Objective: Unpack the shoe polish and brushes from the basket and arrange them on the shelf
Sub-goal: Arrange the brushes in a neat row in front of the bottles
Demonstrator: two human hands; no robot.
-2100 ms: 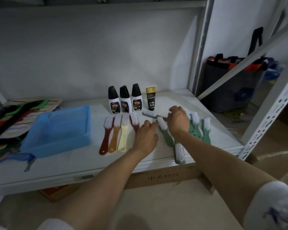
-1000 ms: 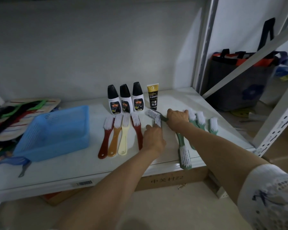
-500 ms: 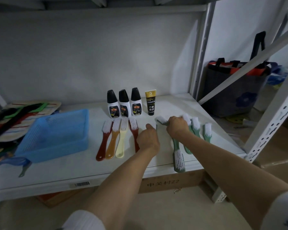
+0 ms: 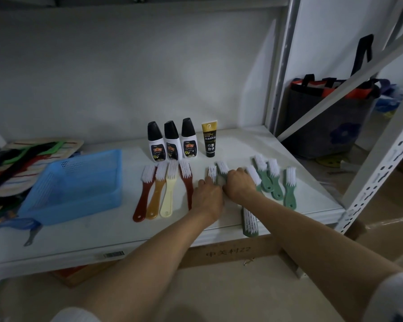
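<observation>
Head view. The blue basket (image 4: 72, 189) stands unpacked at the left of the white shelf (image 4: 242, 145); nothing shows inside it from this angle. At the back stand three polish bottles (image 4: 172, 144) in a touching row, with the polish tube (image 4: 209, 139) upright just beside them. In front lie four long-handled brushes (image 4: 163, 189), bristles toward the wall, handles fanned slightly. At the right, three green brushes (image 4: 275, 180) lie roughly parallel; a further green brush (image 4: 249, 220) lies at the shelf's front lip, its end overhanging.

The left hand (image 4: 207, 194) rests fingers-down on the handle of a green brush (image 4: 212, 174); whether it pinches or merely presses cannot be told. The right hand (image 4: 239, 183) is curled over the handle of a neighbouring brush (image 4: 222, 169), apparently grasping it.

Step in hand, as judged: aligning the middle pair. It is done well by sliding each handle until the bristles match the line of the neighbouring rows, keeping the spacing even and not knocking the brushes alongside. The overhanging brush should then be drawn back, since it could fall.
</observation>
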